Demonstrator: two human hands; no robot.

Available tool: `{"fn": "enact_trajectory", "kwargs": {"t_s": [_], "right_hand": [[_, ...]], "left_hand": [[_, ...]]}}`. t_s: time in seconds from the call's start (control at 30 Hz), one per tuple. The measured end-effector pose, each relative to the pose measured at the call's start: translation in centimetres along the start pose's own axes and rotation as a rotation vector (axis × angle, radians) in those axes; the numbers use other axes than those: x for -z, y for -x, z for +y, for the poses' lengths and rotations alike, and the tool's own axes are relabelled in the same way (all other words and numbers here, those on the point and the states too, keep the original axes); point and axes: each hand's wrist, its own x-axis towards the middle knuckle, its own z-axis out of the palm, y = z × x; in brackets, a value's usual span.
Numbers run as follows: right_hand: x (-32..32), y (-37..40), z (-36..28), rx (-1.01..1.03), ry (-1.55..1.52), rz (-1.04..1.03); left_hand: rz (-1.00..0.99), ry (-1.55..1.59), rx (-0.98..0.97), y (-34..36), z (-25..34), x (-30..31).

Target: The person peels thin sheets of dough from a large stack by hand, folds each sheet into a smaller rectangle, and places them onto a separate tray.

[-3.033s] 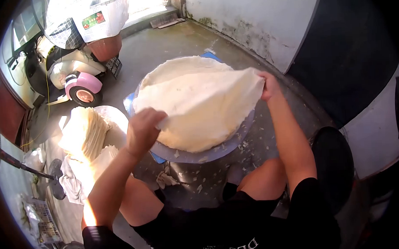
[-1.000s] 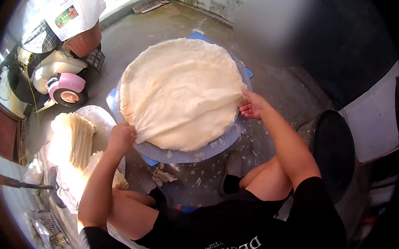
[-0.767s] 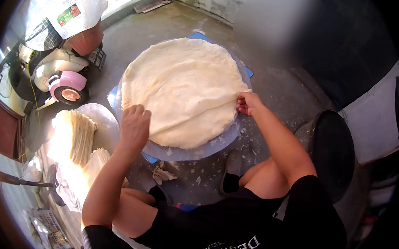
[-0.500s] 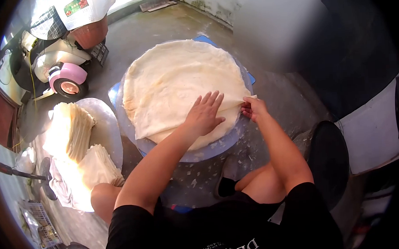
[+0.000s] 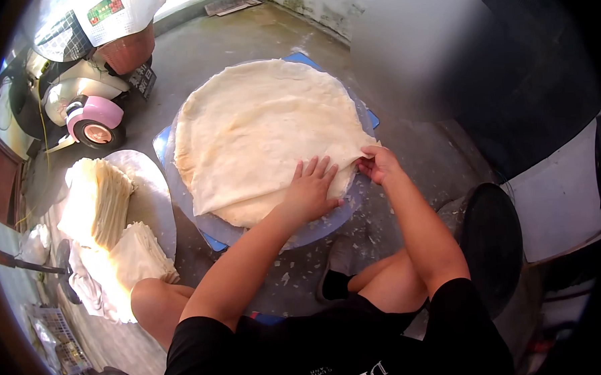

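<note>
A large pile of thin, round, pale sheets (image 5: 257,122) lies on a round translucent board in front of me. My left hand (image 5: 312,192) is spread flat, palm down, on the near part of the pile. At the pile's right edge my right hand (image 5: 377,164) pinches the rim of the top sheet. Near my hands that sheet's edge is drawn back, and the layer below shows along the near side. Folded sheets stand in two stacks, a taller one (image 5: 98,203) and a lower one (image 5: 141,256), on another round board (image 5: 154,177) to the left.
A scooter with a pink fender (image 5: 101,112) and a basket (image 5: 130,53) stands at the upper left. Blue corners (image 5: 216,242) stick out under the pile's board. A round black object (image 5: 492,246) is at the right, near my right arm. My shoe (image 5: 335,266) is close to the board.
The top sheet's near edge at the right has been drawn further toward me, covering more of the layer below. My left hand has slid slightly nearer, and the whole view has shifted a little.
</note>
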Motion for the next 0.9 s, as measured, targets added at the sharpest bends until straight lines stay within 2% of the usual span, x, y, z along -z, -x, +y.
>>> {"fn": "enact_trajectory", "kwargs": {"t_s": [0.07, 0.13, 0.17, 0.23, 0.3, 0.37, 0.43, 0.5, 0.53, 0.57, 0.6, 0.63, 0.67, 0.7, 0.77, 0.8, 0.87, 0.9], "right_hand": [[-1.4, 1.5, -0.7, 0.062, 0.009, -0.003], [-3.3, 3.5, -1.4, 0.433, 0.121, -0.009], [-4.2, 3.9, -1.7, 0.432, 0.123, -0.012], [-6.6, 5.2, -2.4, 0.802, 0.382, -0.166], [-9.6, 7.8, -2.7, 0.941, 0.691, -0.225], [-12.5, 7.5, -0.2, 1.113, 0.926, -0.278], [-14.9, 7.4, 2.2, 1.17, 1.221, -0.34], [-15.4, 7.8, 3.6, 1.255, 1.232, -0.424], [-15.7, 8.1, 3.8, 1.335, 1.247, -0.505], [-15.8, 8.3, 3.5, 1.244, 1.287, -0.531], [-15.9, 8.4, 2.8, 1.247, 1.288, -0.539], [-16.0, 8.2, 2.0, 1.1, 1.29, -0.569], [-16.0, 7.9, 1.4, 0.952, 1.289, -0.596], [-15.8, 7.2, 1.1, 0.952, 1.289, -0.604], [-15.5, 5.1, 1.1, 1.195, 1.217, -0.385], [-15.8, 3.8, 1.3, 1.196, 1.21, -0.391], [-16.4, 1.2, 2.4, 1.44, 1.315, -0.226], [-16.6, 0.6, 2.9, 1.436, 1.298, -0.227]], "left_hand": [[0.016, 0.041, 0.023, 0.2, 0.1, -0.6], [0.032, 0.085, 0.048, 0.8, 0.0, -1.3], [0.081, 0.111, 0.032, 1.0, 0.0, -1.6], [0.128, 0.138, 0.013, 1.3, 0.1, -2.1], [0.232, 0.116, -0.018, 1.5, 0.2, -2.4], [0.248, 0.122, -0.033, 1.8, 0.2, -2.6], [0.266, 0.123, -0.044, 2.3, 0.2, -2.3], [-0.009, 0.274, 0.014, 2.8, 0.1, -2.1], [-0.009, 0.273, 0.019, 3.2, -0.1, -2.0], [0.01, 0.252, 0.007, 3.6, -0.3, -2.0], [0.031, 0.231, -0.005, 3.9, -0.6, -1.9], [0.036, 0.231, 0.002, 4.4, -0.7, -1.6], [0.232, 0.211, -0.034, 5.1, -0.7, -1.4], [0.426, 0.187, -0.069, 5.8, -0.7, -1.0], [0.45, 0.101, -0.019, 6.8, -1.0, -0.1], [0.474, 0.014, 0.025, 7.1, -1.2, 0.2], [0.411, -0.008, 0.092, 7.8, -1.9, 0.0], [0.359, -0.028, 0.151, 8.2, -2.2, 0.1]]}}
